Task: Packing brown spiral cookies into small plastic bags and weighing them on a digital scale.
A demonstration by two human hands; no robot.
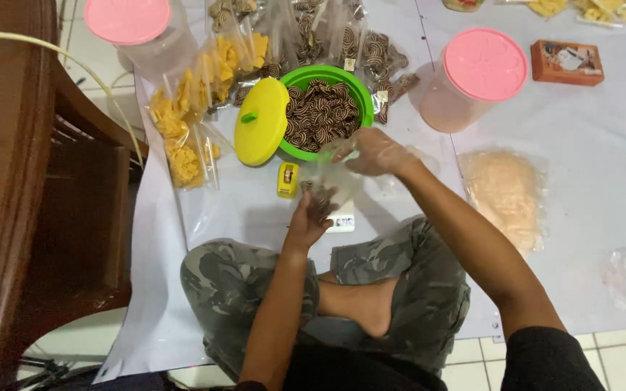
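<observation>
My left hand [310, 213] grips a small clear plastic bag [325, 182] holding a few brown striped snacks. Just above the bag's mouth, my right hand [372, 152], in a thin clear plastic glove, has its fingers pinched together; what it pinches is too blurred to tell. Behind both hands stands a green bowl [363, 93] full of brown striped snacks [322, 114], with its yellow lid [261, 122] leaning on its left side. A small yellow tape dispenser [288, 179] lies left of the bag. A small scale [342, 219] sits under the bag.
Filled bags of yellow chips [182, 123] and striped snacks [371, 51] lie behind the bowl. Two clear jars with pink lids [485, 64] [127, 19] stand at the back. A bag of pale crackers [505, 192] lies right. A brown box [566, 63] and wooden chair [16, 181] are nearby.
</observation>
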